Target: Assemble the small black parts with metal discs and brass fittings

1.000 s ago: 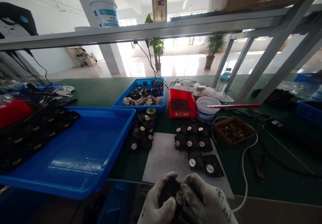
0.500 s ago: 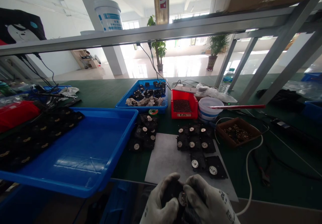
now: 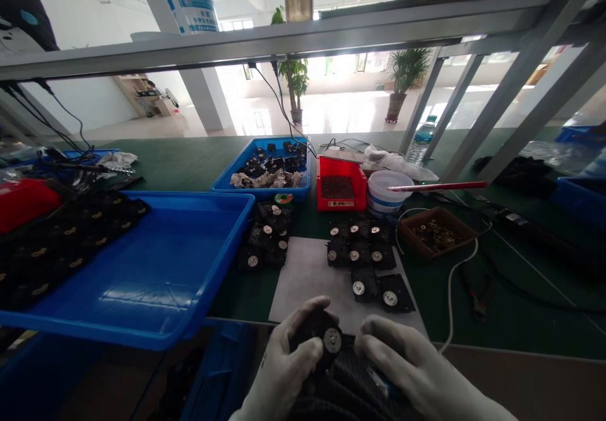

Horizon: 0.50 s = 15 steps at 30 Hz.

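My left hand [image 3: 288,361] is closed around a black, squarish part with a silver disc [image 3: 332,341] on its face, thumb in front and fingers behind. Just to its right, my right hand [image 3: 402,355] has its fingers curled, apart from that part. A bluish, shiny thing shows under its fingers, too dark to name. Both hands wear pale gloves. Beyond them, several similar black parts with silver discs [image 3: 354,255] lie in rows on and beside a white sheet [image 3: 303,282]. Another group of such parts [image 3: 252,260] sits left of the sheet.
A large blue tray [image 3: 156,250] stands at left, black parts along its left side. Behind are a smaller blue tray [image 3: 231,184], a red bin [image 3: 341,204] of small pieces and a white tub [image 3: 386,200]. A brown box [image 3: 421,247], cables and pliers [image 3: 476,298] lie right.
My right hand has drawn away to the right from the black part, whose silver disc now shows fully. My left hand still holds it. The view has tilted down a little.
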Available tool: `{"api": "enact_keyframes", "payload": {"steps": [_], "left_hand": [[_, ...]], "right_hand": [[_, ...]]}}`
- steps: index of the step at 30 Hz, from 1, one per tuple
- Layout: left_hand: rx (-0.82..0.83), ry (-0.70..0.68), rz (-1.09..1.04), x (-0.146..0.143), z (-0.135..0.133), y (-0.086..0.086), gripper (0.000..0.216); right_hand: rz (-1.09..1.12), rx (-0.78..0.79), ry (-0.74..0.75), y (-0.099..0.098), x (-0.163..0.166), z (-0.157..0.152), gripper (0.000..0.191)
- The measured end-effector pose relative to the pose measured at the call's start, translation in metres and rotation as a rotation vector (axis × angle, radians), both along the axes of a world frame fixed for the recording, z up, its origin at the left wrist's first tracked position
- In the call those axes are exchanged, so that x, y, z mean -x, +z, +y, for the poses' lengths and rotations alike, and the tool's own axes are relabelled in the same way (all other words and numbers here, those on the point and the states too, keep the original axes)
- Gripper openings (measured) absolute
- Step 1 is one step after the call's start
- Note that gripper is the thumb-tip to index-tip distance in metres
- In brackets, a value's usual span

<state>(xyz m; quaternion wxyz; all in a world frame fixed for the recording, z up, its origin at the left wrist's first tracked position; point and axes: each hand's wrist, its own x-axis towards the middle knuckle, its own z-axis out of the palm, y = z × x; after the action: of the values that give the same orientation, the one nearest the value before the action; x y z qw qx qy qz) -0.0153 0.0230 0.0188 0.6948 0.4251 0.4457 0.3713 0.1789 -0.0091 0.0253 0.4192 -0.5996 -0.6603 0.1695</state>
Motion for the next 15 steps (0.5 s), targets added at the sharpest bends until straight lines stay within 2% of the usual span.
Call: {"api": "enact_keyframes", "payload": {"steps": [7, 11, 15], "left_hand": [[-0.113, -0.072, 0.151, -0.006, -0.001, 0.006, 0.054], [-0.114, -0.087, 0.144, -0.007, -0.002, 0.007, 0.054], [-0.142, -0.086, 0.121, -0.008, -0.003, 0.008, 0.052]], "right_hand": [[-0.276, -0.214, 0.096, 0.006, -0.013, 0.017, 0.022], [-0.269, -0.221, 0.154, 0.005, -0.011, 0.019, 0.020], [-0.292, -0.220, 0.150, 0.008, -0.010, 0.021, 0.019]]}}
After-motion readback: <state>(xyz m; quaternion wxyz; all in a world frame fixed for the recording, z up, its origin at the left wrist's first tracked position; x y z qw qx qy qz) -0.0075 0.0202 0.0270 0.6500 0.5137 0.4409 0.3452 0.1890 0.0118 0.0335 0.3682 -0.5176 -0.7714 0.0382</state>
